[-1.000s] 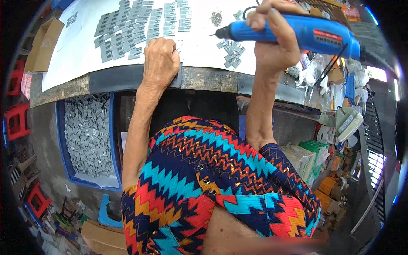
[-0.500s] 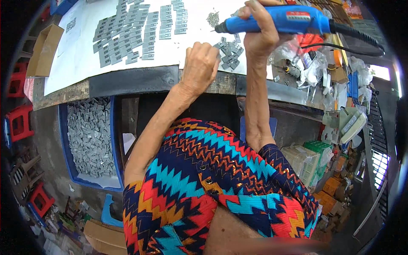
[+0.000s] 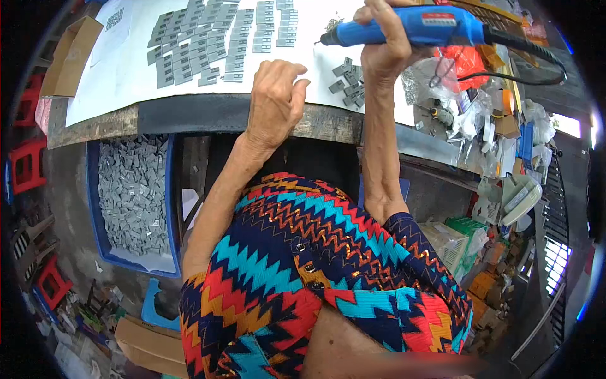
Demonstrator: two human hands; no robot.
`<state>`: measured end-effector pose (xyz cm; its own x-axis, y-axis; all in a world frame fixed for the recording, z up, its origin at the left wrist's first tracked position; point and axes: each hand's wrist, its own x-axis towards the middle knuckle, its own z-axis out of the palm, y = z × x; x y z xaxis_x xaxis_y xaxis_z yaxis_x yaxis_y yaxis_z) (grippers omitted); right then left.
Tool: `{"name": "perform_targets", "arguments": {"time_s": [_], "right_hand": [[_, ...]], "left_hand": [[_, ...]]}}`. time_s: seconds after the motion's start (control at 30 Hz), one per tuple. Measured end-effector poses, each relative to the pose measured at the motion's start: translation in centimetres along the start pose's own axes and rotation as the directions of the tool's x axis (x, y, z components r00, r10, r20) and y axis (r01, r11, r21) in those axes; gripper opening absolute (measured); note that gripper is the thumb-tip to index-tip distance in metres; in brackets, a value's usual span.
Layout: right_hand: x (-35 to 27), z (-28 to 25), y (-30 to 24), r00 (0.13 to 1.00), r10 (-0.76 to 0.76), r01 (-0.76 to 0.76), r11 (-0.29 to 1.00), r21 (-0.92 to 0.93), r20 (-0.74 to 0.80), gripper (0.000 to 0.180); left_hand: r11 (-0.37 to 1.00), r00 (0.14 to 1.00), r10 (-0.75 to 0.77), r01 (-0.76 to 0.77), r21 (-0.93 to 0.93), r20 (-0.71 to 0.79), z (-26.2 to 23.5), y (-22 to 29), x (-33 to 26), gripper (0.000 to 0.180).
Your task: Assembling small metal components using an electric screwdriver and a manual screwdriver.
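Gripping the blue power tool (image 3: pixel 421 26) in our right hand (image 3: pixel 386 47), we hold it level above the bench (image 3: pixel 208 114), its dark tip pointing to our left and its black cord (image 3: pixel 527 60) trailing off to the right; the grip of that hand is wrapped fully round the tool's body, fingers over the top. Just below the hand lies a small loose cluster of grey metal pieces (image 3: pixel 347 85) on the white sheet (image 3: pixel 113 60) that covers the bench top. Our left hand (image 3: pixel 274 101) rests at the near edge of the bench, palm down, its fingers curled loosely with their tips close to that cluster; its grip is part open, and we cannot tell whether anything small sits under the fingers. Further back on the white sheet, many more grey pieces are laid out in neat rows (image 3: pixel 218 38), well apart from both hands. Under the bench to our left stands a blue crate (image 3: pixel 91 189) filled with the same kind of grey pieces. A brown cardboard box (image 3: pixel 72 54) sits at the bench's far left corner, and red stools (image 3: pixel 28 161) stand on the floor beside it. To our right the bench is crowded with plastic bags and small tools (image 3: pixel 470 114). Our zigzag-patterned clothing (image 3: pixel 303 271) fills the lower middle of the view.
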<state>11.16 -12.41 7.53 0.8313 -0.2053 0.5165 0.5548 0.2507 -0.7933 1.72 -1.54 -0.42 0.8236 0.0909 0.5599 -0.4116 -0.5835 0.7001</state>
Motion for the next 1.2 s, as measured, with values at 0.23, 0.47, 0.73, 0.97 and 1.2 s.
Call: {"name": "perform_targets", "arguments": {"time_s": [0.23, 0.47, 0.73, 0.97, 1.2], "right_hand": [[-1.1, -1.4, -1.3, 0.987, 0.106, -0.14, 0.937, 0.321, 0.121, 0.02], [-2.3, -1.5, -1.6, 0.975, 0.109, -0.177, 0.909, 0.377, 0.196, 0.019], [-2.6, -1.6, -1.7, 0.973, 0.119, -0.185, 0.916, 0.356, 0.199, 0.022], [-2.6, -1.9, -1.3, 0.973, 0.096, -0.165, 0.923, 0.348, 0.208, 0.02], [-2.5, -1.8, -2.0, 0.972, 0.102, -0.179, 0.904, 0.388, 0.213, 0.019]], "left_hand": [[0.991, 0.985, -0.126, 0.131, 0.037, -0.117, -0.3, -0.6, 0.6, 0.023], [0.986, 0.982, -0.136, 0.148, 0.081, -0.134, -0.5, -1.1, 0.2, 0.018], [0.99, 0.984, -0.118, 0.126, 0.059, -0.131, -0.5, -1.4, 0.0, 0.013], [0.99, 0.985, -0.122, 0.13, 0.061, -0.119, -0.5, -1.6, -0.2, 0.013], [0.989, 0.981, -0.148, 0.149, 0.002, -0.123, -0.8, -1.3, -0.2, 0.01]]}}
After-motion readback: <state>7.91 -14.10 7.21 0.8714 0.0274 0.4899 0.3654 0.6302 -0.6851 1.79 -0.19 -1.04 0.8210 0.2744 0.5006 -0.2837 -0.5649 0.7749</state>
